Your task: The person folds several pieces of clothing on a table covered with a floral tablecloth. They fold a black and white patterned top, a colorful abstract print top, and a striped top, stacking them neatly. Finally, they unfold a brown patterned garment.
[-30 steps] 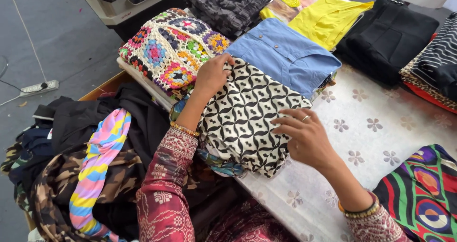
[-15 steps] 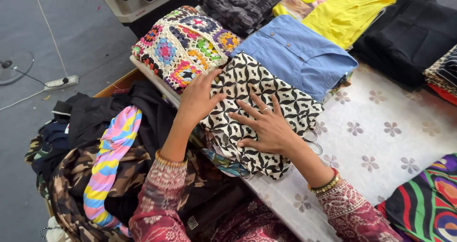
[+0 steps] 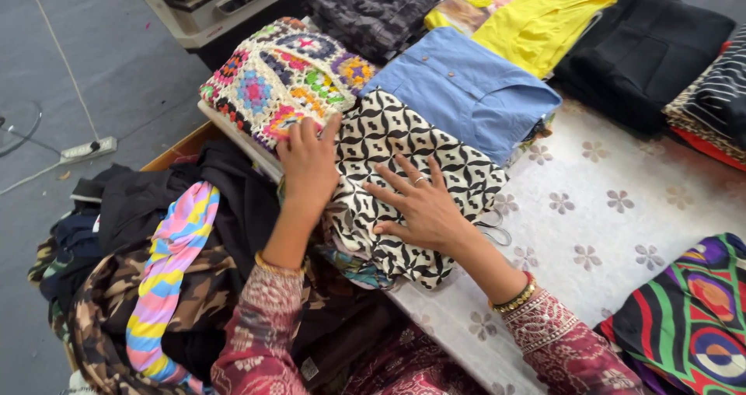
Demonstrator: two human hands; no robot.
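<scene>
A folded black-and-white patterned garment (image 3: 435, 150) lies on the table's near-left corner. My left hand (image 3: 309, 162) rests on its left edge, fingers together, touching the colourful crochet piece (image 3: 280, 84) beside it. My right hand (image 3: 420, 204) lies flat on top of the garment with fingers spread. Neither hand grips anything.
The table (image 3: 606, 232) has a white flowered cover. Folded blue (image 3: 474, 92), yellow (image 3: 536, 22) and black (image 3: 645, 53) clothes lie behind, a bright striped cloth (image 3: 691, 317) at right. A heap of dark clothes with a pastel striped piece (image 3: 171, 263) sits at left. A power strip (image 3: 85, 150) lies on the floor.
My right hand slid left from the garment's right edge onto its top. My left hand moved down along the left edge. The garment looks flatter.
</scene>
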